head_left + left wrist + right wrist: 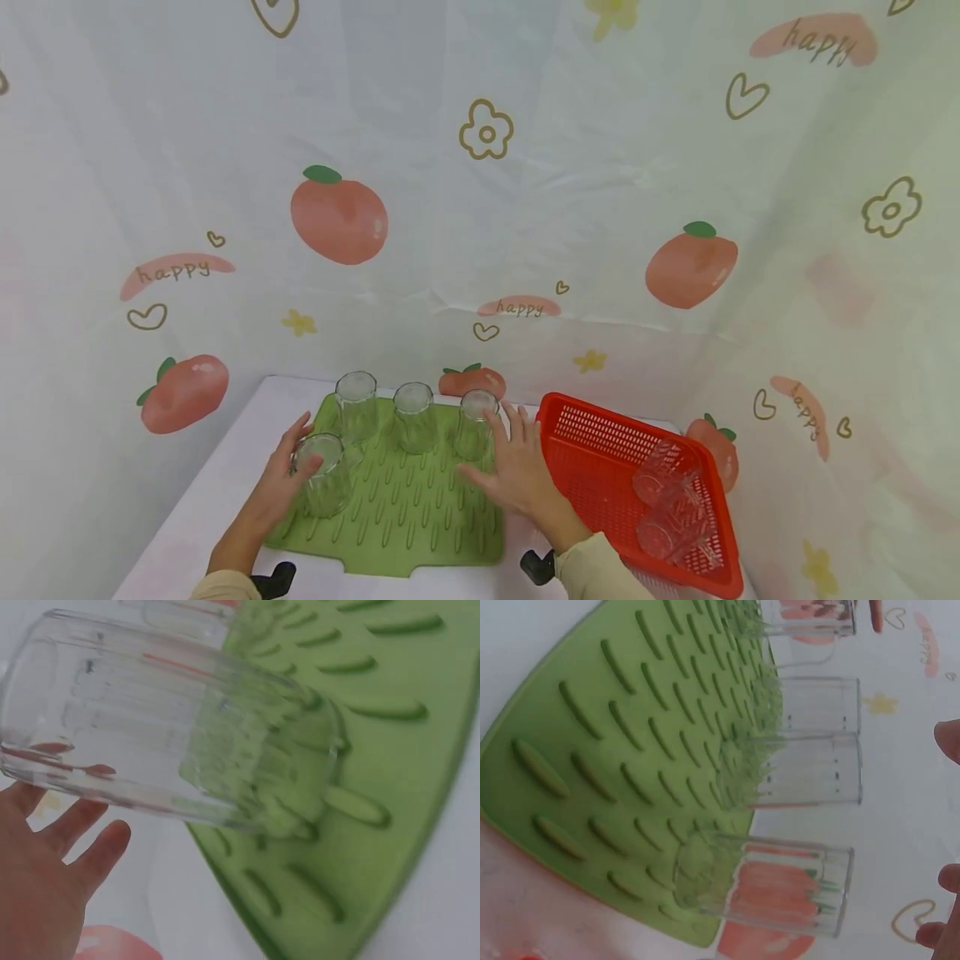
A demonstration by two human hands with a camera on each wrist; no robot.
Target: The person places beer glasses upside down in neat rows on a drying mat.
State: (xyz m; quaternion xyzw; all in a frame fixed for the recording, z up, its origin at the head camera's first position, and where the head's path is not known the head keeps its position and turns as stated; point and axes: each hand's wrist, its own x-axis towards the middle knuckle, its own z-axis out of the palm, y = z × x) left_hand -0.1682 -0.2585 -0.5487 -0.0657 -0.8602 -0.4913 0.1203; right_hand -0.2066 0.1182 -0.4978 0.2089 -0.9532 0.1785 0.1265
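A green ridged mat point(405, 508) carries several clear glasses standing upright. At its front left is a glass point(327, 492), with my left hand point(273, 483) beside it, fingers spread and thumb in front of its upper part. The left wrist view shows those fingers point(101, 855) loosely extended along the glass point(150, 712); contact is hard to tell. My right hand point(521, 471) is spread beside the back-right glass point(471, 437), partly covering its rim. In the right wrist view, only fingertips point(949, 742) show, apart from that glass point(772, 885).
Two more glasses stand along the mat's back edge, a left one point(357, 417) and a middle one point(415, 425). To the right sits a red mesh basket point(600, 414) with several clear glasses point(660, 529) lying inside. A printed curtain point(420, 233) hangs behind the white table point(202, 517).
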